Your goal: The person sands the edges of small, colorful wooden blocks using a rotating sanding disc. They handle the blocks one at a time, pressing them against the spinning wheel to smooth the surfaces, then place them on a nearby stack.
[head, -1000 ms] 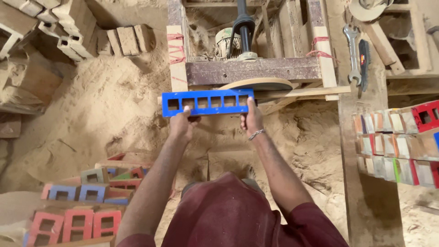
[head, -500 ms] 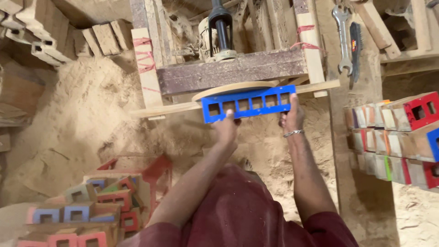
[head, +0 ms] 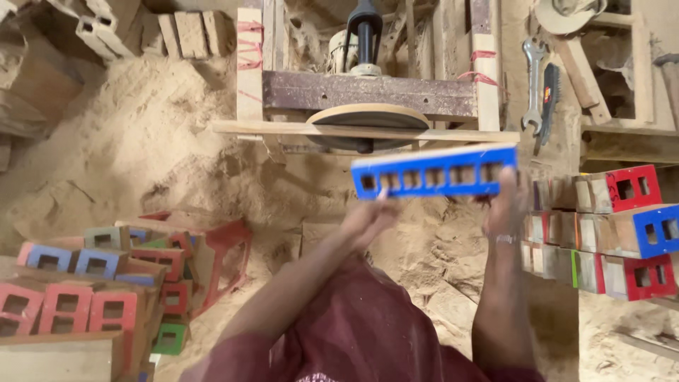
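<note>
Left hand (head: 371, 219) and right hand (head: 506, 201) each grip an end of the blue slotted wooden frame (head: 433, 172), held level in the air just below the round sanding disc (head: 368, 117), not yet touching it; blur hides the finger detail. Judging by the stacks, painted frames at left (head: 92, 297) and right (head: 615, 226) look finished; this piece seems mid-process; beyond, the wooden machine stand (head: 368, 92), then a spanner (head: 532, 85).

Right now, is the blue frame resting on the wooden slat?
No, the blue frame is held up in both hands, left hand and right hand, below the slat.
</note>
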